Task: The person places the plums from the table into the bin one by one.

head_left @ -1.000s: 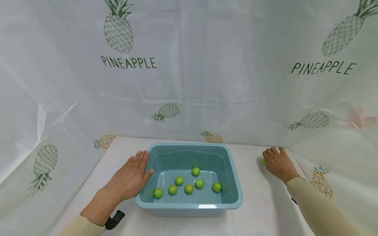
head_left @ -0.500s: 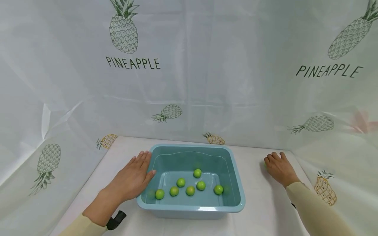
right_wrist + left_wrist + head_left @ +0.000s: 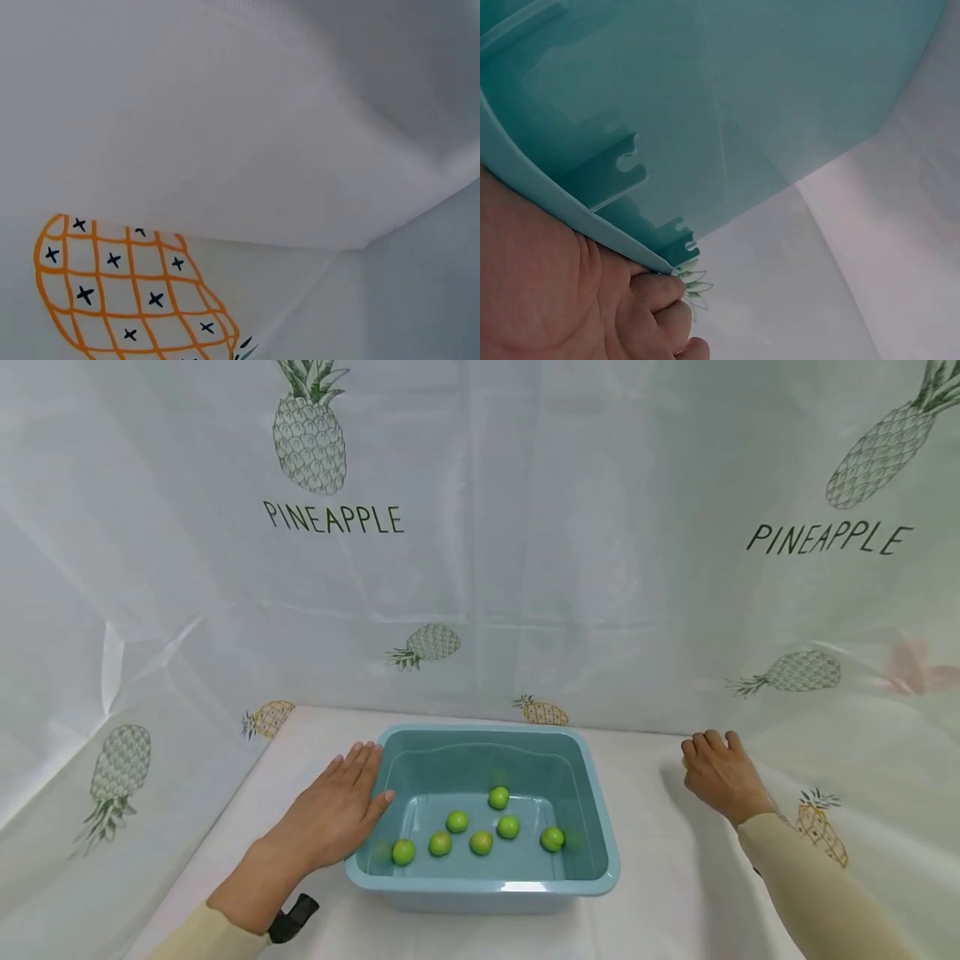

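In the head view, a light blue plastic tub (image 3: 480, 887) holds several small round green limes (image 3: 482, 842) spread over its floor. My left hand (image 3: 330, 810) lies with straight fingers along the tub's left rim, thumb reaching over the inside. The left wrist view shows the hand's underside (image 3: 577, 292) against the rim (image 3: 577, 217), with the tub's outer wall above. Far to the right, my right hand (image 3: 722, 775) has curled fingers, palm down by the table's back right corner. The lime seen beside it earlier is now hidden under that hand.
The tub stands on a white-covered table (image 3: 637, 827). A white sheet (image 3: 570, 568) printed with pineapples rises behind and at both sides. In the right wrist view are the white cover (image 3: 187, 135) and an orange pineapple print (image 3: 135, 292); the right hand is outside it.
My right hand has shifted slightly right and closed over the lime at its thumb side, which dropped out of sight. The left hand and tub have stayed put.
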Demonstrator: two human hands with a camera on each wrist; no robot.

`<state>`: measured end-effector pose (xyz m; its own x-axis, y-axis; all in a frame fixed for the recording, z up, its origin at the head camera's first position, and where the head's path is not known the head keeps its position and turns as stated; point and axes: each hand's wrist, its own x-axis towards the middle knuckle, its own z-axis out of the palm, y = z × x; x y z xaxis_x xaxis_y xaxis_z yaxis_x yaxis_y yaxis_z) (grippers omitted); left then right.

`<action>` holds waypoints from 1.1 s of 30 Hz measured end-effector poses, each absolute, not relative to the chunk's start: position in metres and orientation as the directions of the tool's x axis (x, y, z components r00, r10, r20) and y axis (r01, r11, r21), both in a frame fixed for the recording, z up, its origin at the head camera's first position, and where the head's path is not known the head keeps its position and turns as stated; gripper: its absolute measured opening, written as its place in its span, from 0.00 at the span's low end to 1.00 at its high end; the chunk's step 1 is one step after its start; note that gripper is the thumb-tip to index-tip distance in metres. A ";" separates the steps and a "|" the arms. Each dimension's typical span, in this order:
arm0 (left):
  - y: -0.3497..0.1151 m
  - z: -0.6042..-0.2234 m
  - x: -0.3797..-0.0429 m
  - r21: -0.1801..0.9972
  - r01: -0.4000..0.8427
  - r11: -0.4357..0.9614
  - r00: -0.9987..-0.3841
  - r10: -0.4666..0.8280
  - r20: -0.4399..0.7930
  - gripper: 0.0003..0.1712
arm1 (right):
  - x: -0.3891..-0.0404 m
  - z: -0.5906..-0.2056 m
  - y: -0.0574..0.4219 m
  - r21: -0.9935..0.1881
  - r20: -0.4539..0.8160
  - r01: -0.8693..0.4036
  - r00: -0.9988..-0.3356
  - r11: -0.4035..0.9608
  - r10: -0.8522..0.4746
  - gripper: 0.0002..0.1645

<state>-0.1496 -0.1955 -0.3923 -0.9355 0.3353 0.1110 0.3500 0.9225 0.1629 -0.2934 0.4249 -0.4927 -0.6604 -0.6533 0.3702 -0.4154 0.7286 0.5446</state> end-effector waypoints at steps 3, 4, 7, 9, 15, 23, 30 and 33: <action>-0.195 -0.392 -0.150 0.159 0.354 0.922 -0.934 0.339 0.115 0.42 | -0.292 -0.485 0.428 0.571 0.354 -0.427 -0.642 0.701 -0.680 0.17; -0.195 -0.392 -0.150 0.159 0.355 0.921 -0.933 0.339 0.117 0.42 | -0.292 -0.483 0.429 0.574 0.349 -0.429 -0.642 0.697 -0.682 0.16; -0.196 -0.392 -0.150 0.162 0.355 0.921 -0.934 0.339 0.117 0.42 | -0.291 -0.477 0.432 0.574 0.345 -0.432 -0.643 0.696 -0.684 0.13; -0.196 -0.392 -0.150 0.162 0.356 0.920 -0.933 0.340 0.119 0.42 | -0.291 -0.473 0.433 0.565 0.361 -0.431 -0.637 0.703 -0.681 0.16; -0.196 -0.392 -0.150 0.163 0.356 0.920 -0.933 0.340 0.119 0.42 | -0.293 -0.466 0.430 0.560 0.423 -0.439 -0.579 0.703 -0.698 0.28; -0.197 -0.394 -0.150 0.164 0.354 0.921 -0.934 0.338 0.117 0.42 | -0.292 -0.453 0.421 0.571 0.443 -0.466 -0.518 0.676 -0.732 0.27; -0.197 -0.394 -0.151 0.161 0.347 0.924 -0.936 0.332 0.115 0.42 | -0.285 -0.438 0.402 0.554 0.467 -0.499 -0.476 0.666 -0.745 0.24; -0.196 -0.394 -0.151 0.164 0.347 0.923 -0.936 0.331 0.118 0.42 | -0.281 -0.430 0.390 0.546 0.485 -0.501 -0.464 0.671 -0.741 0.23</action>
<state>-0.1511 -0.1963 -0.3942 -0.9362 0.3310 0.1182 0.3472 0.9234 0.1636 -0.2814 0.3900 -0.4301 -0.4643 -0.7414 0.4846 -0.5013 0.6710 0.5463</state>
